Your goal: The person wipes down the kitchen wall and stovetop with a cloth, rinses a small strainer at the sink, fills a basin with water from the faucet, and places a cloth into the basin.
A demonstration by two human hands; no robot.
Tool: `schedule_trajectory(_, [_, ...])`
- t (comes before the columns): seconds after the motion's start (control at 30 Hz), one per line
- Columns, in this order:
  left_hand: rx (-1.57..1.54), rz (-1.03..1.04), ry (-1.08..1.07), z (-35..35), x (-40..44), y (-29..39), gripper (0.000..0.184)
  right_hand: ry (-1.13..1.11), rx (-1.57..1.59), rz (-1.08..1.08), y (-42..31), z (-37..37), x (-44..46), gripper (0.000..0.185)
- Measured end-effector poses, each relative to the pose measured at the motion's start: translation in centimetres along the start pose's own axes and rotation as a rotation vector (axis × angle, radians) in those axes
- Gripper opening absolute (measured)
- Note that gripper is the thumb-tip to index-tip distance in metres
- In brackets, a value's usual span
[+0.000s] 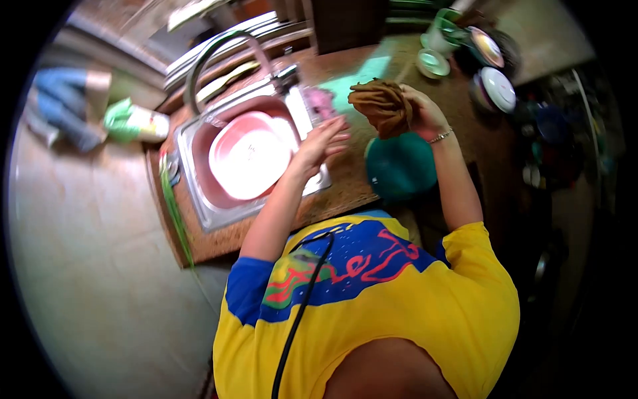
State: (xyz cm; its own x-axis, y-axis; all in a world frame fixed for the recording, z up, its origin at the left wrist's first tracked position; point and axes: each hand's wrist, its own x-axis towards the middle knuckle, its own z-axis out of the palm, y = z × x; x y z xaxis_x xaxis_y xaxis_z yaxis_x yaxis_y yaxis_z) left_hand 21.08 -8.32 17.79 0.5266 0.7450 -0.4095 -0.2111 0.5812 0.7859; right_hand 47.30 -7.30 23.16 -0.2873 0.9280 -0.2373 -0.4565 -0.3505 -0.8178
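My right hand (426,114) grips a bunched brown cloth (380,106), raised over the counter. Below the cloth and my right wrist is a teal round basin (401,171), partly covered by the forearm. My left hand (321,147) is near the sink's right edge, fingers stretched out, with nothing in it. Just beyond its fingertips lies a pink crumpled cloth (319,101). To the left, a pink basin (224,159) sits inside the metal sink (191,156); glare washes out the basin's middle.
A curved faucet (194,76) arches over the sink. Long green stalks (173,206) hang over the counter's left edge. Bowls and a white-lidded pot (497,90) stand at the back right, beside a pale green cup (440,36). A green-and-white package (136,121) is at left.
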Motion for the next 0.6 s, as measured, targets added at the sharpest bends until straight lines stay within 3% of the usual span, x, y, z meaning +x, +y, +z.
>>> schedule_trajectory(0.07, [-0.192, 0.012, -0.031, -0.7, -0.9, -0.1, 0.065, -0.063, -0.091, 0.108, 1.6, 3.7, 1.0, 0.022])
schedule_trajectory(0.13, [-0.393, -0.012, -0.063, -1.5, -3.0, 0.8, 0.068, -0.148, -0.499, 0.119, 2.5, 7.5, 1.2, 0.027])
schedule_trajectory(0.2, [-0.483, 0.095, -0.007, -2.8, -4.0, 0.6, 0.066, -0.194, -0.672, -0.055, 4.6, 9.7, 2.2, 0.027])
schedule_trajectory(0.27, [-0.546, 0.153, -0.015, -4.9, -5.0, -0.4, 0.064, -0.154, -0.463, -0.099, 6.0, 13.6, 2.8, 0.028])
schedule_trajectory(0.33, [-0.58, 0.226, 0.132, -5.8, -6.1, -1.0, 0.062, -0.118, -0.223, 0.052, 8.0, 15.6, 3.7, 0.025])
schedule_trajectory(0.43, [-0.818, 0.215, 0.033, -7.2, -7.5, -2.0, 0.055, -0.176, -0.041, 0.238, 13.1, 18.6, 4.2, 0.023])
schedule_trajectory(0.47, [-0.874, 0.214, -0.027, -8.1, -7.7, -2.9, 0.053, -0.16, -0.022, 0.282, 16.0, 19.1, 4.5, 0.023])
schedule_trajectory(0.5, [-0.876, 0.281, -0.091, -8.4, -8.0, -3.4, 0.049, -0.12, -0.153, 0.191, 18.2, 19.4, 4.6, 0.022])
schedule_trajectory(0.57, [-0.957, 0.255, 0.164, -9.8, -6.7, -6.3, 0.039, -0.067, -0.416, -0.054, 21.9, 19.6, 5.3, 0.018])
schedule_trajectory(0.6, [-1.001, 0.251, 0.24, -10.2, -7.0, -6.4, 0.036, -0.08, -0.417, -0.046, 22.3, 20.1, 5.3, 0.018])
